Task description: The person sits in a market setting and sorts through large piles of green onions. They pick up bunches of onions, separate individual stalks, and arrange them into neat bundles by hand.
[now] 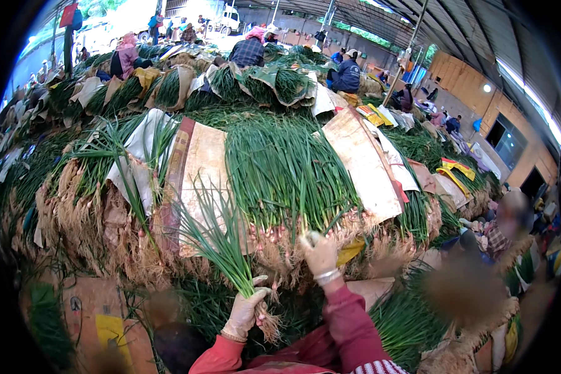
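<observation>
Left hand (246, 311) grips a scallion bunch (221, 243); right hand (320, 254) closes on stacked scallions (287, 174). Risk: tugging may topple the pile.

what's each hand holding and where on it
The left hand grips a small bunch of green onions just above the roots. The right hand reaches into the big stacked bundle at its root end.

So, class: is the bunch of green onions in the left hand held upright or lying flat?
Roughly upright, tilted left. The left hand grips the bunch of green onions near its base, leaves fanning upward, roots hanging below the fist.
</observation>
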Motion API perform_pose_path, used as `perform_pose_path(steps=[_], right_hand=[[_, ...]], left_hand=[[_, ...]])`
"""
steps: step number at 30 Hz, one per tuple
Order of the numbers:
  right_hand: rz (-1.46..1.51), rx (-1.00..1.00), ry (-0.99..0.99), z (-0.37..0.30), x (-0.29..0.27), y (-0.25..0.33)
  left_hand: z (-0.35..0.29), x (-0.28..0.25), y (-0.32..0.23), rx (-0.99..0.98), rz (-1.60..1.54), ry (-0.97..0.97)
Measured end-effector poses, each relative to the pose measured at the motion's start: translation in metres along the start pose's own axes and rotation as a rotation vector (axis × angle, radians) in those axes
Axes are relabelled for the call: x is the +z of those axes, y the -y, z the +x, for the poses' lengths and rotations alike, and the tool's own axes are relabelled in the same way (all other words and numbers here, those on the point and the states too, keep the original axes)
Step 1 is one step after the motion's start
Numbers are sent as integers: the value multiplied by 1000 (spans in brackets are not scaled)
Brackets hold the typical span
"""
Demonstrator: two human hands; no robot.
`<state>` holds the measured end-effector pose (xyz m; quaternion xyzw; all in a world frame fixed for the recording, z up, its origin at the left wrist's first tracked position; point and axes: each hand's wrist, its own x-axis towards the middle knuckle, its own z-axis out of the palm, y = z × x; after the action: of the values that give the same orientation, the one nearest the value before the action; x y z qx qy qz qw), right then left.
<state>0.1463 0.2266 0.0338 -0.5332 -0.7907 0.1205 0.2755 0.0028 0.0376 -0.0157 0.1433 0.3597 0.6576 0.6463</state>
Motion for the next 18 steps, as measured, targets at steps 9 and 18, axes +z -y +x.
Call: perform_pose_path(steps=[9,18], right_hand=[[164,-355,219,-134,26,31],[20,-28,229,-51,19,23]], left_hand=[[12,-11,17,25,-28,-27],[0,-19,11,106,-194,-33]])
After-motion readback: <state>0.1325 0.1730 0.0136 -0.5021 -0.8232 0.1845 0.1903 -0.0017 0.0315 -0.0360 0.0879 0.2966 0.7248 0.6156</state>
